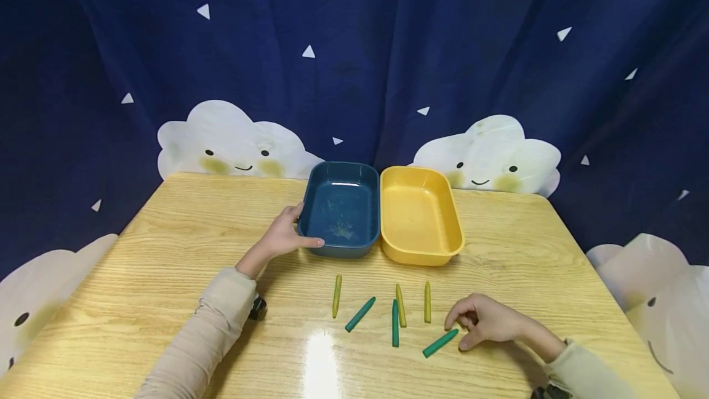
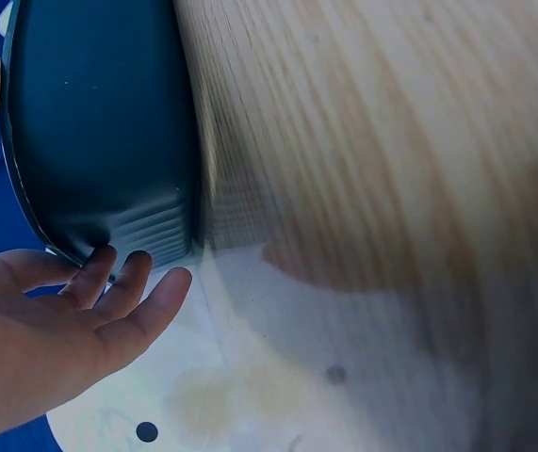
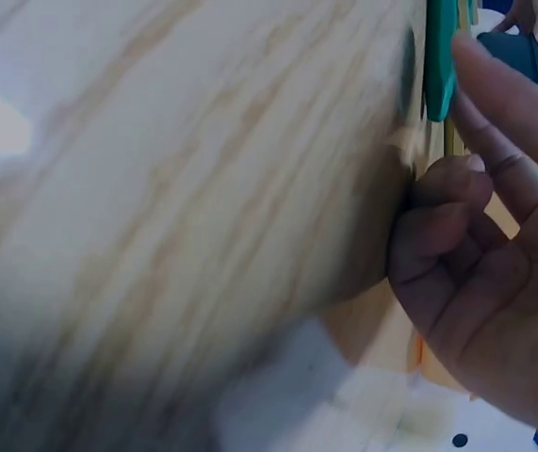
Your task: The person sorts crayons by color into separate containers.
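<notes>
My left hand point(image 1: 284, 236) rests against the left side of a dark blue plastic bin point(image 1: 339, 250), its thumb along the front rim. In the left wrist view its other fingers point(image 2: 160, 306) are spread loosely by the bin's end wall. Low over the table at the right is my right hand point(image 1: 490, 320), thumb and index finger apart, other fingers bent. Just beside its fingertips a green crayon point(image 1: 440, 343) lies on the table; the right wrist view shows this green crayon point(image 3: 441, 61) near a straight finger, with no grip visible.
A yellow bin point(image 1: 421, 257) stands right beside the blue one. Before the bins lie two more green crayons point(image 1: 360, 314) and three yellowish crayons point(image 1: 336, 296), spread apart on the wooden table point(image 1: 221, 214). Behind the table hangs a dark blue curtain point(image 1: 354, 66) with clouds.
</notes>
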Motion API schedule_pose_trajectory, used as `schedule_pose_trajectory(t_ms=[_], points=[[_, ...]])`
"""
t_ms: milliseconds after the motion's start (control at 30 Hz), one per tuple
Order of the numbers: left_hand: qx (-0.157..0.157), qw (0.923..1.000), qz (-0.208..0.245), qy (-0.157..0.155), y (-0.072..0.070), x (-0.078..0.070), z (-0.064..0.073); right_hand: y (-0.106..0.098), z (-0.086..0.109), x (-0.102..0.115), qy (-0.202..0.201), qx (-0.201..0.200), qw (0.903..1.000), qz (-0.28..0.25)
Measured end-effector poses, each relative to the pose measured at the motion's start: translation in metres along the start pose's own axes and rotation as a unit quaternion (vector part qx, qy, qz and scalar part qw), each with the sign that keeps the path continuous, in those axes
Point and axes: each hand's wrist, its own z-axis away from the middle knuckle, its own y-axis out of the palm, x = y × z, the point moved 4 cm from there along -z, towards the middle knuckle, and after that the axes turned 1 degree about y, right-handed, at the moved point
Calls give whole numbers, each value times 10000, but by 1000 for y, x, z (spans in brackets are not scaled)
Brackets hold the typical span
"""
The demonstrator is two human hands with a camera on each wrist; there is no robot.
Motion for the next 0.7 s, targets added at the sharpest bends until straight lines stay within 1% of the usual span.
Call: schedule_pose_trajectory(t_ms=[133, 200, 333, 400, 567, 700], points=[[-15, 10000, 13, 58, -1, 0, 0, 2, -2, 1, 87, -204, 9984, 518], [-21, 10000, -6, 64, -2, 1, 0, 2, -3, 2, 143, -287, 9972, 678], [12, 10000, 17, 25, -1, 2, 0, 3, -4, 2, 207, -389, 9959, 796], [20, 10000, 39, 3, -1, 2, 0, 3, -4, 2, 146, -406, 9959, 793], [30, 10000, 28, -36, 0, 3, -1, 0, -2, 4, 55, -380, 9991, 193], [34, 9999, 94, -33, 1, 3, -2, -3, -1, 3, 105, -390, 9985, -366]])
